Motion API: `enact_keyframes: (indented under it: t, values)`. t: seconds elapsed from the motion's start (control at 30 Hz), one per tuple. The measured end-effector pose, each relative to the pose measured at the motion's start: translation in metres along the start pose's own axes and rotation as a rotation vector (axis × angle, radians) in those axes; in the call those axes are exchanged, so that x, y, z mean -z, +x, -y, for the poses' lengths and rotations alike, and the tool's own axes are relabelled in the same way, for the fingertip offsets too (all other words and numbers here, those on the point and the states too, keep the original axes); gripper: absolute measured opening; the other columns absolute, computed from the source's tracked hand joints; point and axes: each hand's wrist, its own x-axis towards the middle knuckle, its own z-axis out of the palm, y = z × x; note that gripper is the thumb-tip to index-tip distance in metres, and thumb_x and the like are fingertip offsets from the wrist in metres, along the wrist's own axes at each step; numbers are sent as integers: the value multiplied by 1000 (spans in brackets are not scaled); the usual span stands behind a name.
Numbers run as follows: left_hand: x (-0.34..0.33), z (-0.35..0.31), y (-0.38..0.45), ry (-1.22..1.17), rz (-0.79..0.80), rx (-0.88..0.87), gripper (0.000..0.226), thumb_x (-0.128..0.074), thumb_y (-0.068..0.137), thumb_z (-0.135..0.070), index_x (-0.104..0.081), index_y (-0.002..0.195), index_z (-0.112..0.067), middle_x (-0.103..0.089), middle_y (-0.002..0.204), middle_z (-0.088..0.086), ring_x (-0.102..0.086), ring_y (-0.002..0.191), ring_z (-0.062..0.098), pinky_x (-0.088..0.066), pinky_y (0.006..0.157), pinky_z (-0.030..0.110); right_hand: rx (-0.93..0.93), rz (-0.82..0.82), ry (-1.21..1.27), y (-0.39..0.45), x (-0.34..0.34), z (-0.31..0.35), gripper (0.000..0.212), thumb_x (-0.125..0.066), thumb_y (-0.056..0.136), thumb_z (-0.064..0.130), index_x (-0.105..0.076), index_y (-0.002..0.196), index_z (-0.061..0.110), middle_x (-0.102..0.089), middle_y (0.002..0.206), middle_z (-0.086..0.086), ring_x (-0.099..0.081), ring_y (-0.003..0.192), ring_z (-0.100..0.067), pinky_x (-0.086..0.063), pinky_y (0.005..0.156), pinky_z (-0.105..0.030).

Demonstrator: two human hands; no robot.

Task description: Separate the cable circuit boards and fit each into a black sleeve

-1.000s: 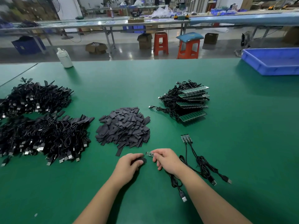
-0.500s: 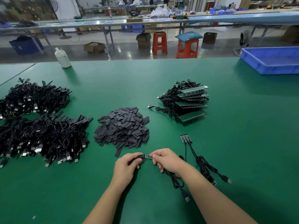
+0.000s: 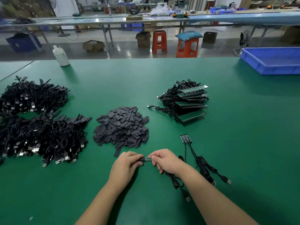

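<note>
Head view: at about 6 o'clock on the green counter [image 3: 227, 111] the two hands meet. The left hand [image 3: 125, 166] pinches a black sleeve [image 3: 140, 159] between curled fingers; the right hand [image 3: 164, 159] pinches the small circuit board [image 3: 148, 158] at its cable end, with the cable [image 3: 176, 181] trailing back under the wrist toward 5 o'clock. The board's free end sits at, or just inside, the sleeve's mouth.

To do this step well, I judge the board should stay level and in line with the sleeve opening, the left fingers easing their squeeze so the mouth stays open while the right hand pushes straight in.

The loose sleeve pile [image 3: 121, 127] lies at 12 o'clock from the hands, a strip of still-joined boards [image 3: 185, 138] at 2 o'clock, and the stack of panels [image 3: 190, 103] beyond it.

How deep the board has entered cannot be told; the fingers cover most of the sleeve. The heaps of cables [image 3: 40, 127] at 9 o'clock run off the frame's edge.
</note>
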Motion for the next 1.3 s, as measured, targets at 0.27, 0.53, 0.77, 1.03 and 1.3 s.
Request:
enact_keyframes:
  t: [0.27, 0.53, 0.77, 1.03, 1.3]
  values:
    - [3, -13, 10, 67, 108, -57, 22, -71, 88, -23, -73, 110, -23, -71, 98, -7, -64, 91, 13, -49, 83, 27, -4, 0, -16, 3, -2, -2, 22, -48, 103, 16, -63, 119, 16, -62, 78, 4, -51, 49, -4, -50, 52, -21]
    - [3, -28, 21, 158, 204, -44, 20, -61, 95, -25, -72, 111, -21, -70, 100, 2, -62, 95, 20, -46, 87, 32, 6, -11, 3, 2, -3, -2, 22, -48, 103, 14, -64, 118, 10, -66, 63, 11, -51, 45, -3, -50, 50, -21]
    - [3, -36, 15, 50, 114, -25, 19, -60, 95, -18, -75, 105, -22, -73, 99, -2, -66, 96, 15, -47, 86, 23, 5, 9, 38, 1, -2, 1, 25, -45, 104, 10, -66, 118, 13, -68, 83, 2, -53, 52, -10, -52, 54, -23]
    - [4, -38, 24, 49, 130, 43, 24, -61, 96, -19, -72, 118, -22, -73, 104, 0, -66, 99, 20, -47, 91, 31, -37, 56, 179, -1, -1, 7, 38, -34, 102, 2, -58, 130, 11, -67, 94, -5, -63, 62, -12, -53, 55, -21]
    - [1, -40, 36, 260, 299, 30, 27, -53, 98, -28, -66, 122, -23, -66, 112, 4, -60, 106, 22, -43, 92, 33, -36, 55, 165, 0, 0, 6, 37, -36, 104, 3, -55, 134, 11, -69, 103, -7, -69, 68, -12, -54, 57, -21]
